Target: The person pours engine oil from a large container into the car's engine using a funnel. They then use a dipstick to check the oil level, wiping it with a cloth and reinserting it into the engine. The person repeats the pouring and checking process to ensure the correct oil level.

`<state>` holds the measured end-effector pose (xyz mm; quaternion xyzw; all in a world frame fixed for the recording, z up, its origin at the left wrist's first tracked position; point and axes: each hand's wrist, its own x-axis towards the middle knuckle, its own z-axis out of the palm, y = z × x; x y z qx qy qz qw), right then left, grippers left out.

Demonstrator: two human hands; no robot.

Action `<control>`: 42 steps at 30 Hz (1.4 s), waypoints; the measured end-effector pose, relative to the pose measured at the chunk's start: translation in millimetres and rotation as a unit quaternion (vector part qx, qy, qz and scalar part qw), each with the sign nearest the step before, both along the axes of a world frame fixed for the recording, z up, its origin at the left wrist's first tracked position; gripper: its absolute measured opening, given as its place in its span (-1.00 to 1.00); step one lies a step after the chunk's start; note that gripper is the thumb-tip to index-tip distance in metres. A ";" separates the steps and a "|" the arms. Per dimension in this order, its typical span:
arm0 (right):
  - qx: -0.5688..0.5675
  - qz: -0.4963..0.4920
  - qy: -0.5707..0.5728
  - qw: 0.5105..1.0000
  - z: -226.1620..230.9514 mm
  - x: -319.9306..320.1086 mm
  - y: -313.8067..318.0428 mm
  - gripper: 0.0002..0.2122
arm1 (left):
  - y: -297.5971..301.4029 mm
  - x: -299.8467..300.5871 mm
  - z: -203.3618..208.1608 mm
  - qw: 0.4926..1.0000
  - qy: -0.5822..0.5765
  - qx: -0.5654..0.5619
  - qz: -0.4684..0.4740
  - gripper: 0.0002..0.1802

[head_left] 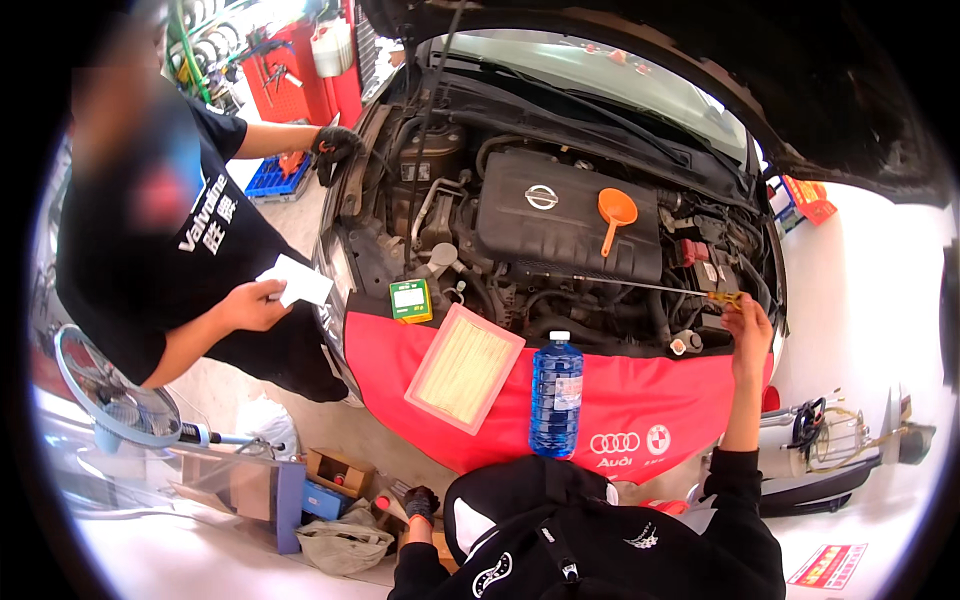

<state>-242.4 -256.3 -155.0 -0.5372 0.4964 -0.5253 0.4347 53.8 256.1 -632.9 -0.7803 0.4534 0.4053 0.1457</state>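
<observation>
My right hand (748,325), bare, pinches the yellow handle of an oil dipstick (610,281) at the right of the engine bay. Its long thin metal rod stretches left, above the front of the engine. Low beside my body is my left hand (422,503) in a dark glove; its fingers are too dark to make out. An orange funnel (618,208) lies on the black engine cover (510,200). Along the front edge are a green box (410,300), a pleated air filter (465,368) and a bottle of blue liquid (556,395).
A red fender cover (640,400) drapes the car's front, under the raised hood (780,70). At left a co-worker (170,250) holds a white card (297,282), one gloved hand at the fender. A fan (120,385) and cardboard boxes (338,470) stand lower left.
</observation>
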 end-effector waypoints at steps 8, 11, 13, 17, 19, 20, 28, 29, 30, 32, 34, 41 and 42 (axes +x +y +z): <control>0.001 0.069 -0.256 0.964 8.0 -89.8 14.3 -0.84 | -1.0 -3.2 -15.5 0.771 0.216 -0.225 0.555 -0.72; 0.002 0.107 -0.308 0.945 8.0 -110.3 28.0 -0.86 | -36.3 -16.8 11.4 0.750 0.150 -0.249 0.594 -0.70; 0.024 0.112 -0.325 0.939 5.5 -109.3 31.7 -0.86 | -54.2 -16.6 48.5 0.760 0.131 -0.243 0.588 -0.66; 0.053 0.076 -0.337 0.937 1.7 -97.8 32.1 -0.85 | -80.2 -17.7 98.8 0.797 0.181 -0.284 0.501 -0.63; 0.058 0.115 -0.329 0.935 1.8 -92.4 30.0 -0.86 | -91.6 -22.4 120.5 0.809 0.208 -0.295 0.465 -0.63; 0.062 0.137 -0.325 0.933 1.5 -94.9 27.4 -0.86 | -98.4 -24.0 131.0 0.813 0.225 -0.302 0.444 -0.63; 0.082 0.187 -0.259 0.944 12.4 -71.4 17.5 -0.83 | -164.8 -32.1 274.7 0.747 0.352 -0.466 0.317 -0.76; 0.081 0.191 -0.257 0.944 12.0 -70.7 15.7 -0.82 | -171.6 -34.9 283.9 0.702 0.415 -0.481 0.322 -0.78; 0.086 0.211 -0.253 0.940 13.6 -69.1 15.5 -0.83 | -177.5 -38.5 291.9 0.683 0.442 -0.491 0.311 -0.78; 0.095 0.245 -0.248 0.932 15.9 -65.6 17.2 -0.83 | -186.7 -42.2 309.1 0.646 0.494 -0.509 0.281 -0.77; 0.092 0.229 -0.240 0.939 17.8 -62.9 19.6 -0.83 | -186.1 -43.1 331.7 0.659 0.503 -0.473 0.297 -0.75; 0.088 0.144 -0.228 0.959 18.5 -60.4 26.6 -0.83 | -168.0 -22.8 328.1 0.577 0.561 -0.460 0.375 -0.73; 0.109 0.145 -0.228 0.957 24.1 -50.8 32.6 -0.83 | -170.1 -24.2 324.6 0.557 0.567 -0.464 0.389 -0.73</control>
